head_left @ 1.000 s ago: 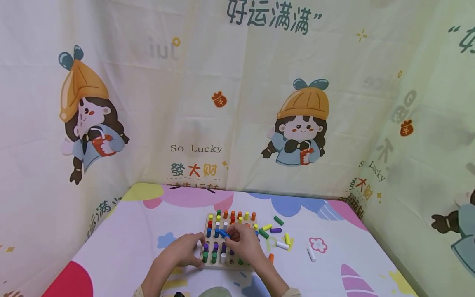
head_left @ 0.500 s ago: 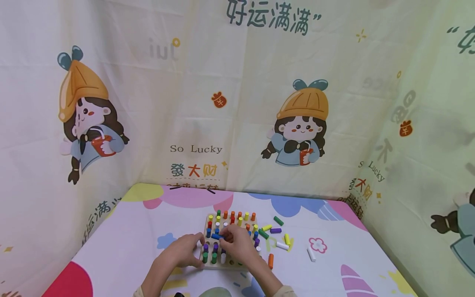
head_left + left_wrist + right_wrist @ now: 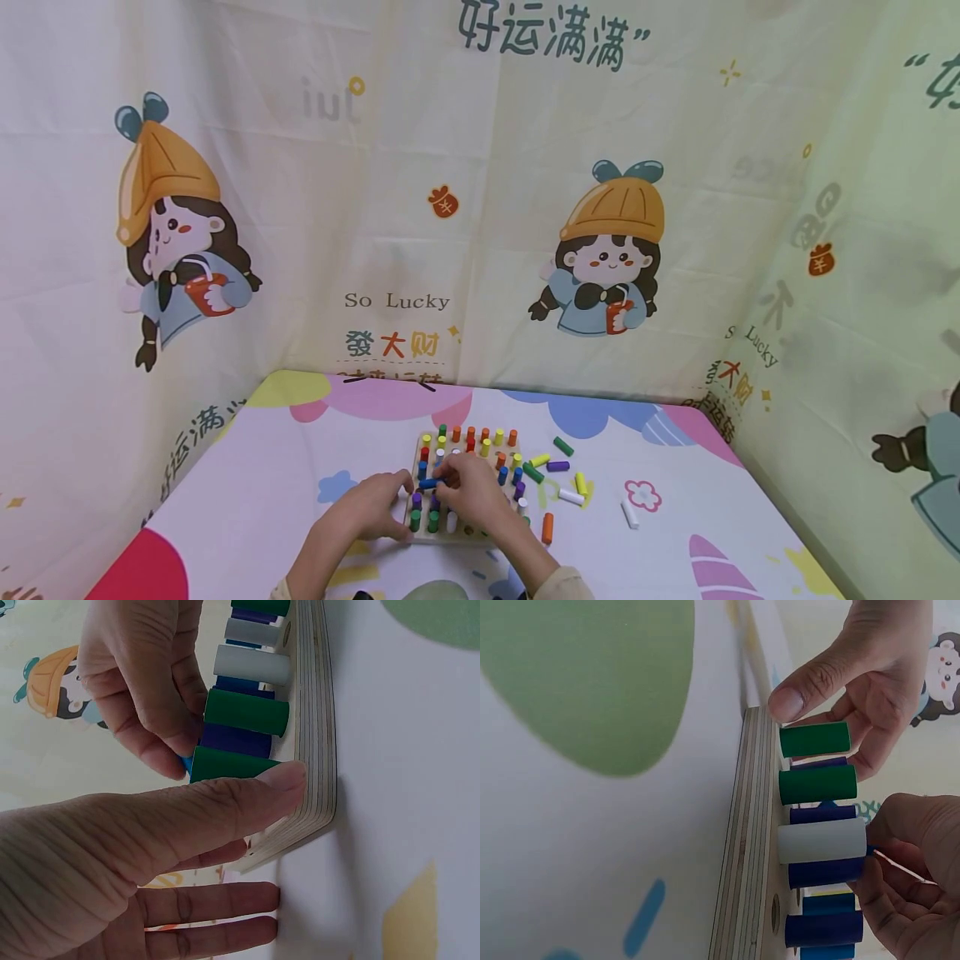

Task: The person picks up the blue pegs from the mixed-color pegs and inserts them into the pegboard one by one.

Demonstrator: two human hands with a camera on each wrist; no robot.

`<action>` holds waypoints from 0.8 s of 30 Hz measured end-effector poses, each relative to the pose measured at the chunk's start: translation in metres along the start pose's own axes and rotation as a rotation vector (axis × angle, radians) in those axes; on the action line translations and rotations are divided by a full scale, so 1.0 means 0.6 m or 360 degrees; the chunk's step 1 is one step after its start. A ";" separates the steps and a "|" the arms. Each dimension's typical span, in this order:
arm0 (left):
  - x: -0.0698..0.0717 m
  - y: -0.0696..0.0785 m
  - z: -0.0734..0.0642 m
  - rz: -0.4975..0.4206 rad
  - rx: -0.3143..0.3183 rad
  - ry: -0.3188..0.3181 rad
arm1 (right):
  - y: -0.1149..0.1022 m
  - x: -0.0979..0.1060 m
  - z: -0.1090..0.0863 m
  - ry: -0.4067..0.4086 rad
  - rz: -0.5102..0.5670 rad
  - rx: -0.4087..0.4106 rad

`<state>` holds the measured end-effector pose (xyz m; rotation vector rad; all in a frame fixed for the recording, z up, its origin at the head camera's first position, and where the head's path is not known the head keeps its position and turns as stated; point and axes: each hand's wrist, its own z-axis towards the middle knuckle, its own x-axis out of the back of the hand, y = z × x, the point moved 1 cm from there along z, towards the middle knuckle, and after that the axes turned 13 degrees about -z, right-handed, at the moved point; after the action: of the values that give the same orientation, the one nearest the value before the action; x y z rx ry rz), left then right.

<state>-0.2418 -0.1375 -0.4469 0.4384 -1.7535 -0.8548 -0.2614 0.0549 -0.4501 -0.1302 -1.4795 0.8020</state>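
A wooden pegboard [image 3: 438, 540] with rows of coloured pegs lies on the table in front of me. My left hand [image 3: 366, 510] rests at its left side, the thumb pressing the near left corner, the other fingers fairly straight in the left wrist view. My right hand [image 3: 477, 493] is over the board and pinches a blue peg [image 3: 431, 483]. This peg lies nearly level, pointing left, above the left part between the blue and purple rows. Green pegs [image 3: 247, 712] and a white peg [image 3: 821, 841] stand along the near edge. The right hand hides several middle pegs and holes.
Loose pegs lie right of the board: a green peg [image 3: 563, 446], a purple peg [image 3: 558, 467], a yellow peg [image 3: 581, 483], a white peg [image 3: 629, 513], an orange peg [image 3: 547, 528] and others. A printed cloth [image 3: 262, 483] covers the table; patterned curtains [image 3: 405, 167] hang behind.
My right hand has moved left across the board with the blue peg, which has gone from slanted to nearly level. The left hand stays at the corner.
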 end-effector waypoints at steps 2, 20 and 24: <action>0.000 0.000 0.001 -0.0001 0.0000 0.0000 | -0.001 -0.001 0.003 -0.0003 -0.0022 0.0018; 0.000 -0.003 0.000 -0.0012 -0.0050 -0.0003 | -0.019 -0.012 0.011 0.0004 -0.0004 0.0040; 0.000 -0.002 0.000 -0.0020 -0.0060 -0.0005 | -0.020 -0.013 0.011 0.0013 0.0003 0.0051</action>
<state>-0.2420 -0.1384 -0.4475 0.4237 -1.7360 -0.8965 -0.2619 0.0389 -0.4493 -0.1107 -1.4582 0.8257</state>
